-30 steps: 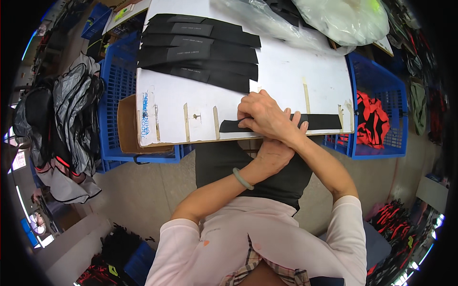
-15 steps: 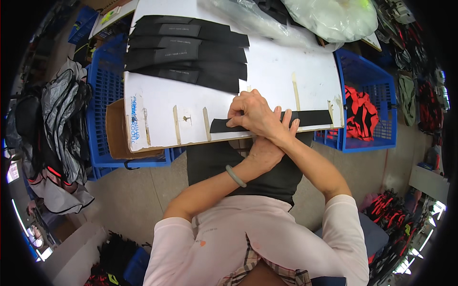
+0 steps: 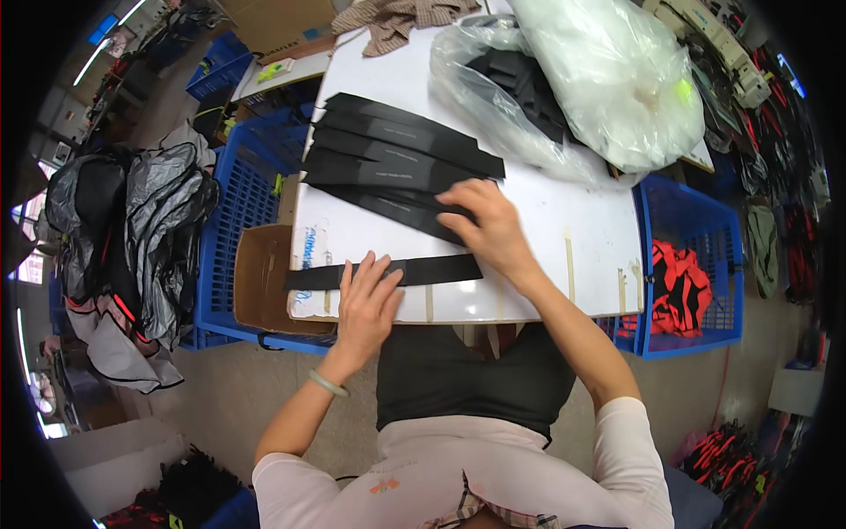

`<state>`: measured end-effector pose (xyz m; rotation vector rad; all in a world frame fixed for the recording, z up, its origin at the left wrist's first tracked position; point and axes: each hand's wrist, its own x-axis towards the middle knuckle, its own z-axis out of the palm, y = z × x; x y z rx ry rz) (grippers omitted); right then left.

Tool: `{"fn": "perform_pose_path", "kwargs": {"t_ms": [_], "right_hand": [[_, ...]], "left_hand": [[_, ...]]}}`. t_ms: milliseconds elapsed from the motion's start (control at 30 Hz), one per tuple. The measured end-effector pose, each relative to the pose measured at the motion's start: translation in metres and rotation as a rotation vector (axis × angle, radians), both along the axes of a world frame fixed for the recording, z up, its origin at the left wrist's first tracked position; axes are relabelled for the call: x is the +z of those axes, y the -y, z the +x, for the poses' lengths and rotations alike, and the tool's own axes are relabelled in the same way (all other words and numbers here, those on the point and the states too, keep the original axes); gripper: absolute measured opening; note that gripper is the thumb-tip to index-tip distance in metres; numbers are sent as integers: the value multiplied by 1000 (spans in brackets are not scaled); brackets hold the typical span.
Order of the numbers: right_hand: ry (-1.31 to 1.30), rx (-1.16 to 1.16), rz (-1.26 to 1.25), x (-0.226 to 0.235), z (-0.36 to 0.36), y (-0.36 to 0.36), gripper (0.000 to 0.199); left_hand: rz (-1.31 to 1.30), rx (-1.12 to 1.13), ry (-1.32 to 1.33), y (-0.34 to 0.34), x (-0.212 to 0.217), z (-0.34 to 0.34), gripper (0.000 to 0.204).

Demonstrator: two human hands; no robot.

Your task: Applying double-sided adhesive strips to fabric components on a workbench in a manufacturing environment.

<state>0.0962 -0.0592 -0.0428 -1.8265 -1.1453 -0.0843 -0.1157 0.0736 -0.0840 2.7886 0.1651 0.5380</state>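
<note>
A long black fabric strip lies along the near edge of the white table. My left hand rests flat on its left part, fingers spread. My right hand lies palm down just above the strip's right end, touching the nearest piece of a fanned stack of black strips. Neither hand grips anything.
Clear plastic bags with black pieces sit at the table's far side. Blue crates flank the table, the right one holding red and black items. A cardboard box and grey bags are on the left.
My hands were crossed on the strip at the table's right; now they are uncrossed and apart. The strip lies further left, and my view has shifted.
</note>
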Motion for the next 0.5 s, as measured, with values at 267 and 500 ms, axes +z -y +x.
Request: {"fn": "perform_pose_path", "kwargs": {"t_ms": [267,500], "right_hand": [[366,-126,-147,-38,33,-89,35],[301,-95,-133,-30,43,-96,21]], "left_hand": [[-131,-17,55,-20,-5,31,32],[-102,-14,60,-27,-9,44,33]]}}
